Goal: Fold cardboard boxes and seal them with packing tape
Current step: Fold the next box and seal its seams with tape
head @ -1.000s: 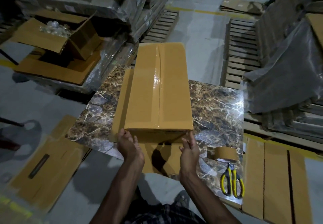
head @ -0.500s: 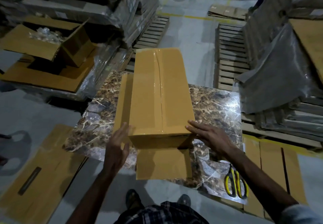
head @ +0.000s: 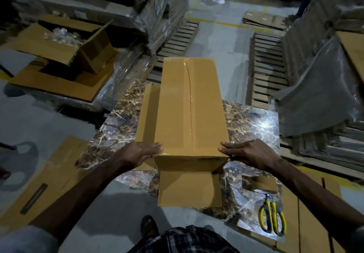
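Observation:
A long brown cardboard box point(head: 189, 106) lies on the marble-patterned tabletop point(head: 254, 122), its top seam covered by shiny tape. One flap point(head: 189, 188) hangs open flat toward me at the near end, and another sticks out on the left side. My left hand point(head: 141, 152) presses flat against the box's near left corner. With fingers straight, my right hand point(head: 246, 151) presses on the near right corner. A roll of brown packing tape point(head: 262, 183) sits on the table near my right forearm.
Yellow-handled scissors point(head: 272, 219) lie at the table's near right edge. An open carton point(head: 65, 43) of clear items stands at the left. Wooden pallets point(head: 266, 65) and wrapped stacks point(head: 323, 79) ring the table. Flat cardboard point(head: 43, 181) lies on the floor.
Both hands moved up from below the near end onto the box's near corners. The box shifted slightly away from me, and the near flap now lies open flat.

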Demonstrator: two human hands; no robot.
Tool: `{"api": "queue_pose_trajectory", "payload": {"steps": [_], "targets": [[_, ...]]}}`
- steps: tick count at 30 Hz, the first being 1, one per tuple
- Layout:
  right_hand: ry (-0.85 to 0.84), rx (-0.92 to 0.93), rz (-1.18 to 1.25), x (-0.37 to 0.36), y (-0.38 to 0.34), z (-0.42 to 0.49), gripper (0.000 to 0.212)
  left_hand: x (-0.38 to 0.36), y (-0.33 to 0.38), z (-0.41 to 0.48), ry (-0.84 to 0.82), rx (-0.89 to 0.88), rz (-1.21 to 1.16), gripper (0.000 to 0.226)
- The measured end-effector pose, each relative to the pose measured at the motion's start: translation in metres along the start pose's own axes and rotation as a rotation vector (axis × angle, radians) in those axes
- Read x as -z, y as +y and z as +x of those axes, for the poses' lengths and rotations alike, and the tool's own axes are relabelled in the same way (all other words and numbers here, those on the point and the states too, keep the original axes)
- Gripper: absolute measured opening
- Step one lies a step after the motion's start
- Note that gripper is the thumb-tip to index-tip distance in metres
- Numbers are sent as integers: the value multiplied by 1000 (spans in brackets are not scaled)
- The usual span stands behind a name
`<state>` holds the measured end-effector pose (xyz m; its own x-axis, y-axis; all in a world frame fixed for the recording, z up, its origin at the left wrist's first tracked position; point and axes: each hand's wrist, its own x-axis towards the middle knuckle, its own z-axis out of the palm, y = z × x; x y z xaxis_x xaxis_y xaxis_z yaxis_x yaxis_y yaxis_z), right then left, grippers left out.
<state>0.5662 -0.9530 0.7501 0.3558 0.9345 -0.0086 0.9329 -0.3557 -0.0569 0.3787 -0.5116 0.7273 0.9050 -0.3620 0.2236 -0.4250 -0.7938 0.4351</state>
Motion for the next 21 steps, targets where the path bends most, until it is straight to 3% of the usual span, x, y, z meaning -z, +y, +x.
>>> {"api": "queue_pose_trajectory", "payload": {"steps": [5,18,21], "targets": [[5,28,-2,5,-2,4,50,0,-7,7,-44,-50,49,49],[122,11,42,-2,0,7,45,-11,0,9,96,40,81,37],[185,25,28,-9,-2,5,45,-14,4,7,135,-17,176,29]]}}
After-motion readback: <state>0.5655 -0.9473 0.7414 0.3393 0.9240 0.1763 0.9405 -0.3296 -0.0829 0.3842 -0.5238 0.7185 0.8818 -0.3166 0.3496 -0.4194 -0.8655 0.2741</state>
